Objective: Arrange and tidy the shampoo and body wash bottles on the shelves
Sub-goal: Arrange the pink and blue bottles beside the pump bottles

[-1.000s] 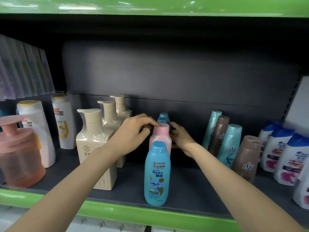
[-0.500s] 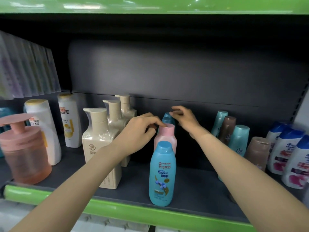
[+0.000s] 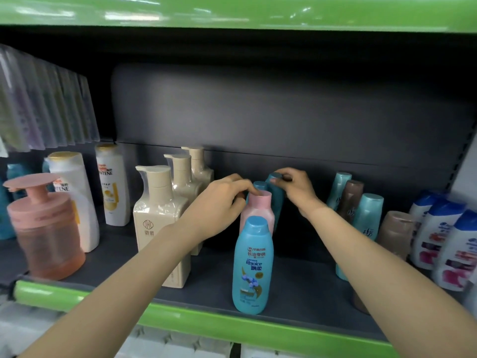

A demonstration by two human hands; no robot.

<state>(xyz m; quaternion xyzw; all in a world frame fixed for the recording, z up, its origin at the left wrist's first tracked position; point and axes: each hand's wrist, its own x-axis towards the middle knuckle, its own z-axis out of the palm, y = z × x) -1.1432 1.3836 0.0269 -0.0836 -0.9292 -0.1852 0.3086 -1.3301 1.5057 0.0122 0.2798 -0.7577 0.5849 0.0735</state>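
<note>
Teal bottle [image 3: 276,200], half hidden behind pink bottle [image 3: 258,210], pinched by right hand [image 3: 296,188]; left hand [image 3: 219,205] grips pink.

I'm looking into a shop's toiletries aisle. A dark retail shelf [image 3: 296,288] with a green front edge carries branded stock in rows: Pantene bottles [image 3: 112,184] at left, beige pump bottles [image 3: 160,223], a blue Rejoice bottle [image 3: 253,267] centre, blue-capped white bottles [image 3: 438,236] at right. Another green shelf edge [image 3: 232,11] spans the top.
</note>
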